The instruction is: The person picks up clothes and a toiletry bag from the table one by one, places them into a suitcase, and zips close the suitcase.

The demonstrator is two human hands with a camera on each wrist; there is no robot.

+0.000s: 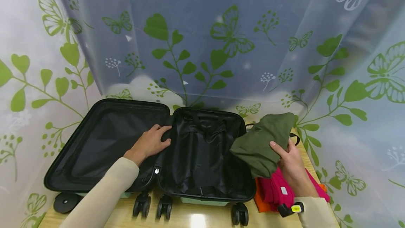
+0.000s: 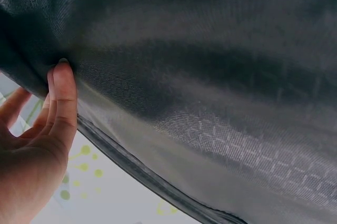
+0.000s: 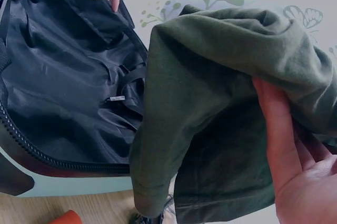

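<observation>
An open suitcase with black lining lies spread flat, its two halves side by side. My left hand rests over the left half, fingertips at the inner edge where the halves meet. In the left wrist view its fingers are fairly straight and touch the dark lining. Above the right half's right edge, my right hand holds a folded olive-green garment between thumb and fingers. The right wrist view shows the green cloth draping down in folds from that hand.
Below the right hand, a folded magenta garment and an orange one lie on the wooden table. Suitcase wheels stick out along the front. A curtain with leaves and butterflies surrounds the table.
</observation>
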